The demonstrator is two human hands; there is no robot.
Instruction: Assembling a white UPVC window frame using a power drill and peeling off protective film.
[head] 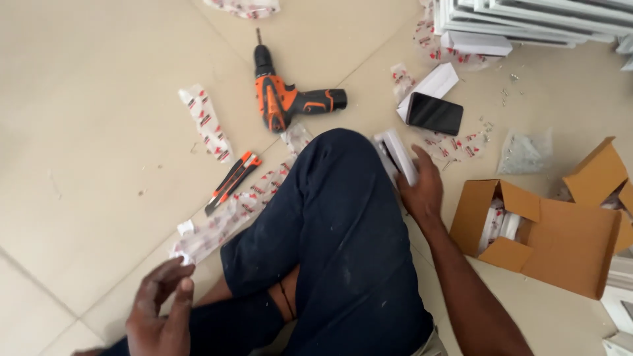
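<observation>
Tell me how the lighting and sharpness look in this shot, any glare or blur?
Head view: soft, even light, faint shadows on the pale tiled floor; no harsh glare, just a dull sheen on the dark phone; the drill is sharp, while the left hand looks slightly motion-blurred.

Fit-out site (indoors): drill on tiled floor, stacked white frames.

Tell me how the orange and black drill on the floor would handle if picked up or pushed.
The drill looks rigid and probably heavy for its size. Lying flat on its side on the tile floor, it would likely slide or pivot rather than roll. Its thin bit seems the vulnerable part.
</observation>
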